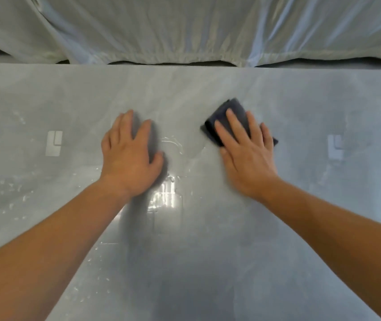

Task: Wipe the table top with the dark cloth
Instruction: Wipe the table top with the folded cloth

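Note:
A glossy grey table top (208, 251) fills the view. A folded dark blue cloth (235, 112) lies on it right of centre. My right hand (247, 154) presses flat on the cloth with fingers spread, covering its near part. Left of centre, my left hand (129, 156) rests palm down on the bare table, holding nothing, fingers slightly apart. Wet streaks and droplets (173, 144) glisten on the surface between my two hands.
Beyond the table's far edge (184, 64) hangs a pale translucent plastic sheet (184, 28). Reflections of ceiling lights show on the table at the left (53, 143) and right (335, 147). Small droplets (15, 188) dot the left part of the table.

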### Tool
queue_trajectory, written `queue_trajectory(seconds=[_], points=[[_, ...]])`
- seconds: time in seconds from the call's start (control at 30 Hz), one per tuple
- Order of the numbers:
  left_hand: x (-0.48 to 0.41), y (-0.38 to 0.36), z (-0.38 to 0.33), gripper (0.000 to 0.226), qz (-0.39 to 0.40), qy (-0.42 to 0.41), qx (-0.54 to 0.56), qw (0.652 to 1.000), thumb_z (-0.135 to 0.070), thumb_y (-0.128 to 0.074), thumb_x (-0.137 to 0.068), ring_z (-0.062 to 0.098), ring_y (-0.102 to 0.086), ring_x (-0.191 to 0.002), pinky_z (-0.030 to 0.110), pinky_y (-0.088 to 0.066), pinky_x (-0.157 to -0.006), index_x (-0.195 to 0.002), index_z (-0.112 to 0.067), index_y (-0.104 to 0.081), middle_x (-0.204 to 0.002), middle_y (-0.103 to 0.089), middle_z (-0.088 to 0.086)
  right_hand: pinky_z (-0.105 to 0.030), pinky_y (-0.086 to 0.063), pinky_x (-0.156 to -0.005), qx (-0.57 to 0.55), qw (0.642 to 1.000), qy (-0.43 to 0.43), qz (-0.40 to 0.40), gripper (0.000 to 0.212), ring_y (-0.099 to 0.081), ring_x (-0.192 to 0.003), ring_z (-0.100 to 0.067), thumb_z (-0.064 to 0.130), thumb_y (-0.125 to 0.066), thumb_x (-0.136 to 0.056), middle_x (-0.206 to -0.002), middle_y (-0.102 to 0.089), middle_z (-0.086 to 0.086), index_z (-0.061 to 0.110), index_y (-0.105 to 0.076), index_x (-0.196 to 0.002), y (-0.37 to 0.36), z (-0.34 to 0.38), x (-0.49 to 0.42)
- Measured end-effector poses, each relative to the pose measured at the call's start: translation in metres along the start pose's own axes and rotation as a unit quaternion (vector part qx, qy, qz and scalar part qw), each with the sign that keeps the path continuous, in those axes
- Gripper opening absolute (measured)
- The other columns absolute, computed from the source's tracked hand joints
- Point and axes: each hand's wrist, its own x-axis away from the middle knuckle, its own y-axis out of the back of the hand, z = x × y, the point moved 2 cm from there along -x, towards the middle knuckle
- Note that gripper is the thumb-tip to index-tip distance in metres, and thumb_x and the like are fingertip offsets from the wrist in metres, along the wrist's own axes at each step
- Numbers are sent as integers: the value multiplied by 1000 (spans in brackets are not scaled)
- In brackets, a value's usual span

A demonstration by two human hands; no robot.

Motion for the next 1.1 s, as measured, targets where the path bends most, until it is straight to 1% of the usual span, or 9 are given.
queue_trajectory(seconds=[0.13,0.33,0.4,0.53,0.6,0.77,0.97,1.03,1.1], points=[[3,-2,7,71,43,-27,-15,999,-55,-40,-92,28,1,-152,48,-6,-119,-154,-27,-19,-166,-3,10,-47,2,-121,3,999,33,34,54,-4,-152,-30,41,-29,-103,-168,-9,9,38,-23,-156,1,0,5],[4,-5,7,69,29,-26,1,999,-54,-40,-93,27,3,-152,45,-3,-119,-154,-26,-22,-166,-4,10,-53,0,-122,-38,983,-177,-25,56,1,-153,-34,41,-25,-104,-169,-2,4,36,-13,-158,13,13,-97],[4,-5,8,68,25,-28,5,999,-55,-37,-94,28,2,-152,44,-2,-118,-154,-26,-22,-166,-5,10,-54,-2,-122,-28,990,-139,-25,57,-1,-153,-36,40,-26,-103,-169,-3,4,35,-14,-158,9,37,-97],[4,-3,11,65,26,-34,5,999,-51,-36,-96,27,2,-152,44,-3,-118,-155,-26,-20,-166,-3,10,-50,-3,-122,8,998,59,34,54,-4,-153,-32,41,-27,-104,-168,-10,7,37,-21,-157,6,51,-64],[3,-2,13,64,27,-42,2,999,-49,-36,-97,27,2,-152,44,-4,-118,-156,-27,-20,-167,-3,10,-50,-1,-122,5,998,42,36,54,-3,-153,-30,40,-29,-103,-168,-9,8,38,-21,-157,9,40,-80],[5,-3,20,63,25,-63,-7,998,-48,-32,-98,26,1,-153,42,-5,-118,-156,-27,-17,-167,-3,9,-53,1,-122,-42,989,-142,-18,56,4,-154,-33,39,-24,-103,-169,-1,6,37,-14,-158,10,60,-139],[5,-6,31,65,10,-77,15,997,-44,-31,-98,21,-2,-153,37,-5,-116,-156,-18,-18,-167,-5,5,-50,-2,-122,24,992,113,52,55,-2,-154,-31,41,-24,-103,-168,-10,6,37,-20,-158,2,71,-65],[3,-6,37,65,9,-85,24,996,-45,-28,-97,18,-2,-153,35,-6,-115,-156,-19,-19,-168,-6,3,-50,-5,-123,28,992,107,56,55,-4,-154,-29,41,-26,-103,-168,-11,7,38,-21,-157,5,52,-63],[3,-6,40,66,11,-92,25,995,-47,-26,-96,17,-2,-153,34,-7,-116,-156,-19,-20,-168,-6,2,-51,-6,-123,16,999,17,29,55,-4,-154,-29,41,-26,-102,-168,-9,7,39,-20,-157,7,41,-79]])
